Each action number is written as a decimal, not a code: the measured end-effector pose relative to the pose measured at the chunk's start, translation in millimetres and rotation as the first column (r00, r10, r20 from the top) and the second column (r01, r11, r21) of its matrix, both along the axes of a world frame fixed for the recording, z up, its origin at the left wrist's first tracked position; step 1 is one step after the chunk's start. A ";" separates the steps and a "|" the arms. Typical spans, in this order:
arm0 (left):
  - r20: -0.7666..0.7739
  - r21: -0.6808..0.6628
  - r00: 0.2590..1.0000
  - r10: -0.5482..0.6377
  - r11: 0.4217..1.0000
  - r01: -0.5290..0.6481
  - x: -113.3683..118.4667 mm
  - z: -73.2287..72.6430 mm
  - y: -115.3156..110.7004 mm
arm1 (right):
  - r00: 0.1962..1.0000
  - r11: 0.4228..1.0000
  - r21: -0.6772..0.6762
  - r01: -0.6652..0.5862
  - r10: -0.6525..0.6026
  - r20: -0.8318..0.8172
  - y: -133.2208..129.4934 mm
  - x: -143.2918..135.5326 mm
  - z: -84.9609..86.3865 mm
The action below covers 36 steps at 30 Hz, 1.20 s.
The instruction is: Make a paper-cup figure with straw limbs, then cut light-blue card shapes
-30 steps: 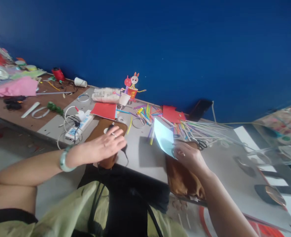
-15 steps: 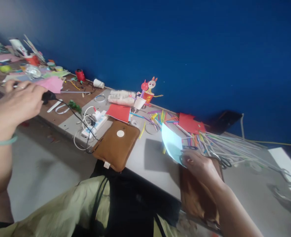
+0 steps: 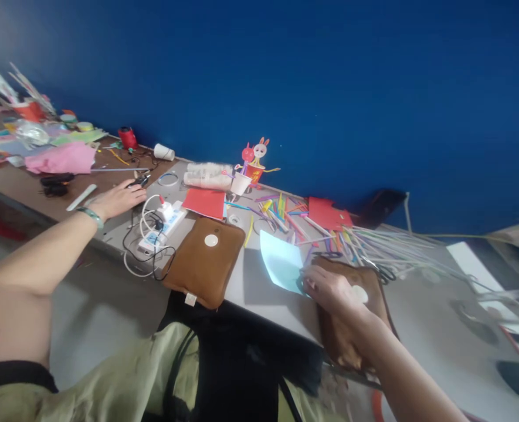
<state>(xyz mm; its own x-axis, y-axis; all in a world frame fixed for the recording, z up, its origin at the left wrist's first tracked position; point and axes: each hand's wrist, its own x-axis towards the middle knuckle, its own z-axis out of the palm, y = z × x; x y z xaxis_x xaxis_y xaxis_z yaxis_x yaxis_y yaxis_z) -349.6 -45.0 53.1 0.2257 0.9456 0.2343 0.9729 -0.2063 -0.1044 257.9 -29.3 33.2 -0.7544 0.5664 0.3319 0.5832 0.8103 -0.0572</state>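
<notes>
My left hand (image 3: 121,199), with a jade-coloured bangle on the wrist, is low over the table left of the power strip (image 3: 162,228). Its fingers close over a small dark tool (image 3: 141,179), whose kind I cannot make out. A thin black cord runs between the power strip and the area by this hand. My right hand (image 3: 327,287) pinches the lower right edge of a pale blue sheet of paper (image 3: 281,261), tilted above the table. Beneath that wrist lies a brown cushion-like pad (image 3: 345,346). Dark-handled scissors (image 3: 384,272) lie beyond it.
Another brown pad (image 3: 204,258) lies in front of me. Behind it are red paper (image 3: 204,202), wrapped cups (image 3: 209,176) and paper-cup figures (image 3: 254,170). Coloured strips (image 3: 285,214) and long pale sticks (image 3: 386,246) spread rightward. Pink paper (image 3: 61,158) lies left.
My left hand has come down and right, from raised at the left to the tabletop near the power strip. My right hand and the blue paper have shifted slightly left in view.
</notes>
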 end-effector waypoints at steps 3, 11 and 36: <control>-0.023 -0.076 0.998 -0.064 0.995 0.062 -12.9 -10.2 5.7 | 0.999 0.999 -0.032 -0.008 0.009 0.037 -4.9 3.3 -7.5; 0.229 0.552 0.972 0.057 0.814 -0.178 28.6 39.6 -60.6 | 0.973 1.000 0.012 -0.013 0.010 0.229 -31.4 -3.7 -16.9; -0.176 -0.121 0.977 0.119 0.982 -0.142 238.2 -38.4 -90.6 | 0.232 0.145 -0.285 0.947 -0.925 0.301 -44.0 123.2 -20.8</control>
